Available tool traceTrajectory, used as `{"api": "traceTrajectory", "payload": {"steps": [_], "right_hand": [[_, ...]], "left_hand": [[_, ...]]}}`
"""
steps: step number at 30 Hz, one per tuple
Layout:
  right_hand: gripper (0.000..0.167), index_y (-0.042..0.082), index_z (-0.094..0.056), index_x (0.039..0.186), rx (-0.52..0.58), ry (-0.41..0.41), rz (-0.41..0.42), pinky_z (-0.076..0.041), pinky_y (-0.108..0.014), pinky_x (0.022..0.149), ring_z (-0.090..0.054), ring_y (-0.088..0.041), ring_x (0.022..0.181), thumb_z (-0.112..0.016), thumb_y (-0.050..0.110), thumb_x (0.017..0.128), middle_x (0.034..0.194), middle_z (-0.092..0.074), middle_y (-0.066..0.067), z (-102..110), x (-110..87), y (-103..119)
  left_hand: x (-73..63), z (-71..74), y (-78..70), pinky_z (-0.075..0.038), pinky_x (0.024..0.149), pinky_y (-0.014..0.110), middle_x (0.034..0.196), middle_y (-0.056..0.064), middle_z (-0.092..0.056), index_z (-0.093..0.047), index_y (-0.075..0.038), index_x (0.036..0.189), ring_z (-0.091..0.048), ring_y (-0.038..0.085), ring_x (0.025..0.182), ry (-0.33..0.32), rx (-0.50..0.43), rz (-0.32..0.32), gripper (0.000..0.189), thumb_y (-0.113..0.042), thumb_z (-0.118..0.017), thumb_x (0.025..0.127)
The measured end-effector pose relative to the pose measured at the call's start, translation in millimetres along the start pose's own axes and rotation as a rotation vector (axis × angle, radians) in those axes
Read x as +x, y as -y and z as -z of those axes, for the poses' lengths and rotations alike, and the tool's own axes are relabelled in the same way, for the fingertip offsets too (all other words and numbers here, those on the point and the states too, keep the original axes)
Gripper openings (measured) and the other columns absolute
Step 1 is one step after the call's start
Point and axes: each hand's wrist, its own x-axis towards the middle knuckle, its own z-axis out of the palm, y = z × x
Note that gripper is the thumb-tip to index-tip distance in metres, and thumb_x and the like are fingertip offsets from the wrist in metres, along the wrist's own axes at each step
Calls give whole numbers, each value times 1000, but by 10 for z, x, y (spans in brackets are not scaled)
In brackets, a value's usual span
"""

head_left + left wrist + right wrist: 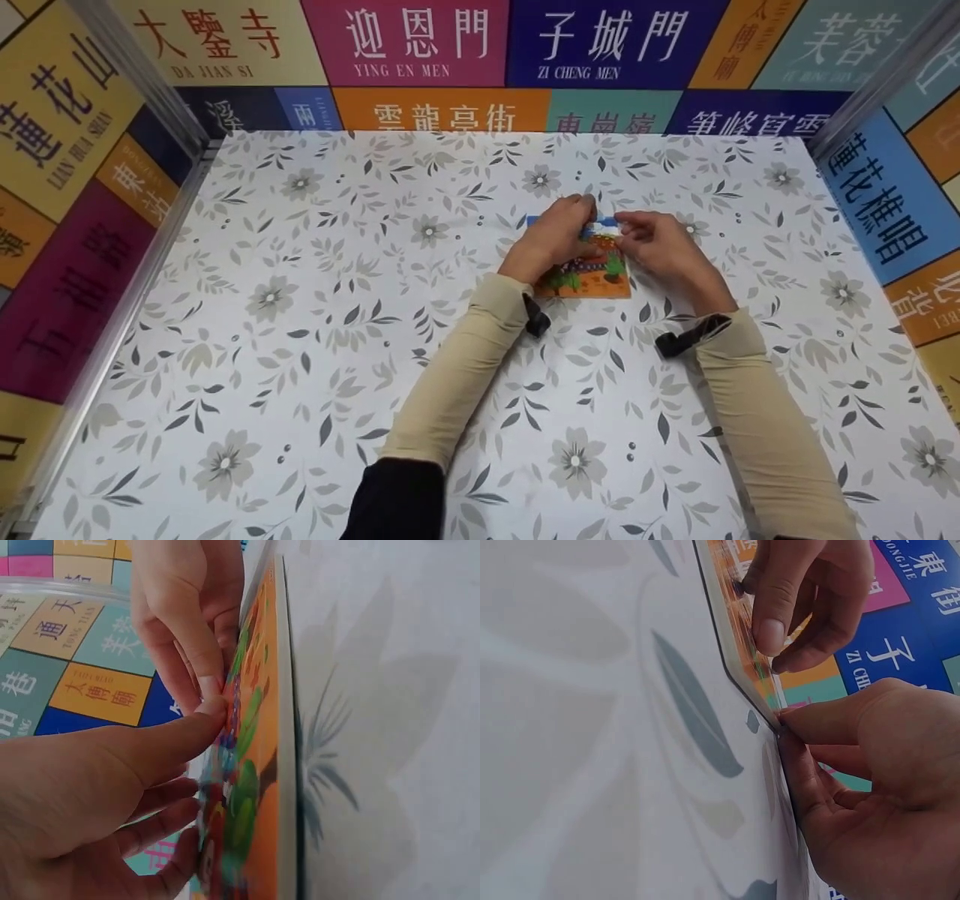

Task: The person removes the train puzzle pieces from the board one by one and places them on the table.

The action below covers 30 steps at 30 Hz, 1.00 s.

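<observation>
A thin, square picture board [592,287] with a bright cartoon scene in orange, green and blue lies flat on the table. My left hand [555,232] is over its left and upper part, hiding much of the picture. In the left wrist view, the left thumb [199,720] touches the picture while the other fingers bend loosely beside it. At the board's right edge, near the upper corner, my right hand [664,244] pinches the rim between thumb and forefinger. The right wrist view shows these fingertips [791,720] meeting at the board's edge.
A white cloth with grey flowers and leaves covers the table [300,360]. Colourful panels with Chinese lettering [420,45] stand along the back and both sides. Dark wrist straps [682,341] sit at the sleeve cuffs.
</observation>
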Motion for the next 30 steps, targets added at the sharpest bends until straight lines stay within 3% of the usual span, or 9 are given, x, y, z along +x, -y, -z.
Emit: {"api": "traceTrajectory", "payload": {"steps": [6,12,17,24,30], "right_hand": [[51,4,-57,156,-6,-4,10,-49,-14,88,-65,-20,109,-65,12,107,127,-68,-22,-16,-1,-14],[51,6,-56,158,-4,-2,-3,-49,-14,88,-64,-26,114,-64,11,107,128,-67,-21,-18,-1,11],[51,5,-56,158,-10,-3,2,-49,-15,88,-65,-28,115,-64,12,107,128,-67,-22,-15,3,10],[50,4,-57,156,-31,-22,29,-49,-12,87,-66,-25,111,-64,9,107,126,-69,-22,-28,13,-25],[49,2,-57,155,-51,-18,54,-51,-22,94,-67,-32,115,-63,10,107,127,-69,-24,-30,5,-31]], "left_hand": [[-28,28,-47,-54,94,38,119,13,-71,-62,-3,128,-66,24,107,-36,13,-41,48,-30,-85,96],[-3,41,29,-52,105,36,135,11,-63,-58,-10,143,-61,22,118,40,-21,0,53,-33,-80,100],[15,23,55,-51,107,36,136,8,-63,-53,-14,152,-60,21,121,65,-63,8,59,-33,-78,102],[-3,19,2,-49,112,37,139,7,-62,-57,-10,149,-59,21,128,41,28,18,57,-36,-78,102],[-2,18,-30,-53,104,38,129,8,-69,-64,-9,138,-64,22,119,21,91,-12,48,-34,-80,100]]}}
